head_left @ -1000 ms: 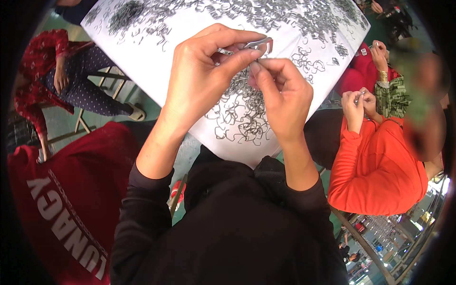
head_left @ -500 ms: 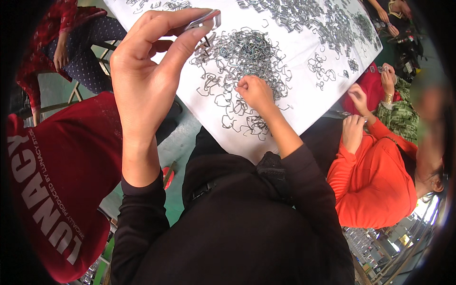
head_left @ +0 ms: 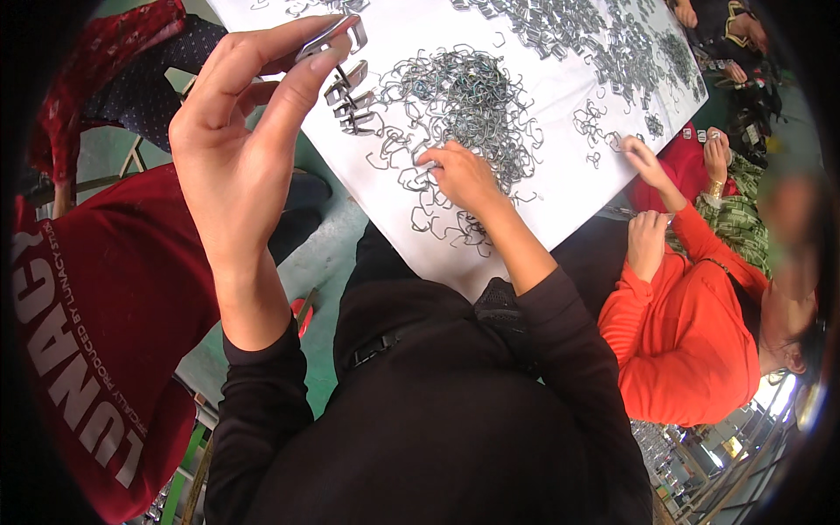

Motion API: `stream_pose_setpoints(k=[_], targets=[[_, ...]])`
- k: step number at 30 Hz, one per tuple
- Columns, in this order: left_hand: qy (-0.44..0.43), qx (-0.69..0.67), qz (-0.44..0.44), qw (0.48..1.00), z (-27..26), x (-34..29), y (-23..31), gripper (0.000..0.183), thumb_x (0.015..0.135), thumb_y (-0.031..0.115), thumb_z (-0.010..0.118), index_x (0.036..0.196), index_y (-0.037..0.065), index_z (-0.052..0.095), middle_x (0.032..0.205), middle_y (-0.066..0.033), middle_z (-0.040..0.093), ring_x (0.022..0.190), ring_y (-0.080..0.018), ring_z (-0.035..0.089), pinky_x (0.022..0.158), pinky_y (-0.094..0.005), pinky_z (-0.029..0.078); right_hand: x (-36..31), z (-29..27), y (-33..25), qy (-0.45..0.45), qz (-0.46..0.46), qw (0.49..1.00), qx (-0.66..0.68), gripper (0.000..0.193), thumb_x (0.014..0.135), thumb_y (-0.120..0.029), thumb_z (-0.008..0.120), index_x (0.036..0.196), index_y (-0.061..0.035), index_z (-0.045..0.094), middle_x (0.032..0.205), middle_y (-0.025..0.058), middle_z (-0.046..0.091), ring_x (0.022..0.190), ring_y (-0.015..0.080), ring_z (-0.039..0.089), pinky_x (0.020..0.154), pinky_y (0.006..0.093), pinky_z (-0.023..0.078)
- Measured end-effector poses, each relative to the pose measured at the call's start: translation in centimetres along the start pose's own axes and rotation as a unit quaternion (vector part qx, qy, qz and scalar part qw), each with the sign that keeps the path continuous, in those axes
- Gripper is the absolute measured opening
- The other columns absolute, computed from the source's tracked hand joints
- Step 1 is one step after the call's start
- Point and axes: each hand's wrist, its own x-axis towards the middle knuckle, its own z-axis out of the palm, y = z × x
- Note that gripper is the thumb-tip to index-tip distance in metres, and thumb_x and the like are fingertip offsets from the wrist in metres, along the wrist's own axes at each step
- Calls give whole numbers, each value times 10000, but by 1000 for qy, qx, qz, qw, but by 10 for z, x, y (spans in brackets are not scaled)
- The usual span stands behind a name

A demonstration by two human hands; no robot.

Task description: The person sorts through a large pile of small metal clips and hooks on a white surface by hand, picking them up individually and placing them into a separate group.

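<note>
Raised at the upper left, my left hand [head_left: 236, 149] pinches a shiny metal buckle [head_left: 337, 37] between thumb and fingertips. Below that buckle, several similar metal frames [head_left: 352, 103] hang in a row, seemingly strung together; how they join is too small to tell. My right hand [head_left: 464, 178] is low over the table, its fingers drawn together at the near left side of a heap of bent wire pieces [head_left: 477, 92]. Whether a wire piece is between those fingertips is hard to make out. Loose wire loops [head_left: 427, 214] lie just below the hand.
A white-topped table [head_left: 560, 149] slants away to the right. Many flat metal buckles [head_left: 560, 35] cover its far part, with a smaller wire cluster [head_left: 591, 121] near the right edge. A person in orange [head_left: 691, 332] works at right; a dark red sleeve [head_left: 131, 324] is close at left.
My left hand has moved left with the buckle, bringing the hanging row into fuller view. My right hand has shifted slightly left along the wire heap.
</note>
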Motion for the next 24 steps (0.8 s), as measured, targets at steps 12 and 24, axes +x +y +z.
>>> stream_pose_setpoints(k=[12,24], targets=[[32,0,-26,999,-7,1,-7,199,847,-8,626,1042,-42,645,910,-20,608,830,-61,546,718,-168,413,22,-2,0,53,-7,998,27,76,794,-180,652,859,-141,660,880,59,589,808,272,620,698,409,482],[33,-2,-14,999,-13,2,-11,204,846,-11,625,1047,-45,643,918,-30,616,835,-70,556,724,-172,426,18,-3,-11,56,62,996,-9,90,776,-144,656,864,-133,676,927,76,607,866,285,617,746,413,486]])
